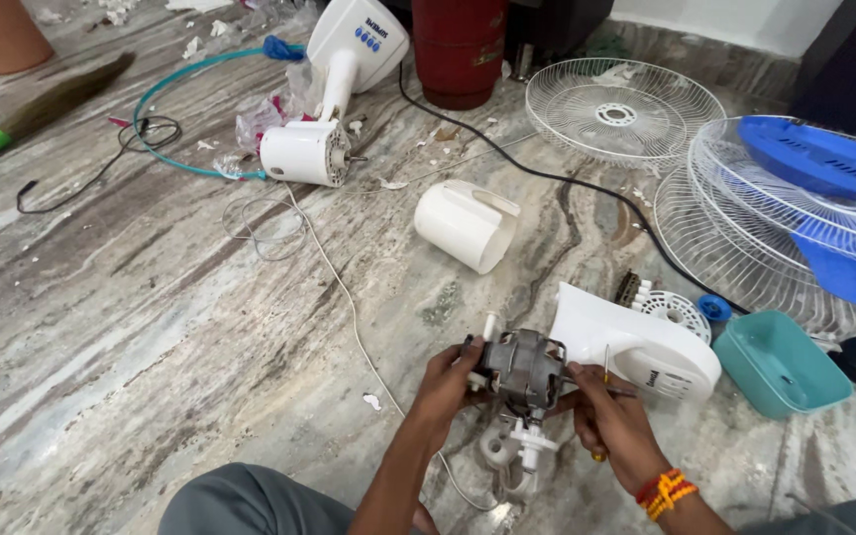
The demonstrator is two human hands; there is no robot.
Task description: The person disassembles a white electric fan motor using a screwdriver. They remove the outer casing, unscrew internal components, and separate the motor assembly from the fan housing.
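Head view, looking down at a marbled stone floor [131,327], and the left hand [445,381] is closed around one end of a bare grey fan motor [522,365], held just above the floor between the knees. The right hand [608,421] grips a thin screwdriver [605,369], its tip right at the motor's casing. By the look of it this is the motor-stripping step, a fastener being worked; the next move calls for a steady left-hand hold while the tool bites square.

Just behind the motor lies a white fan base [646,347], with a teal tray [780,362] beside it. Further out: a white motor cover [468,226], wire grilles [616,109], a blue fan blade [824,163], another white fan head [309,151], and a red cylinder [458,50]. Loose wires and scraps litter the floor.
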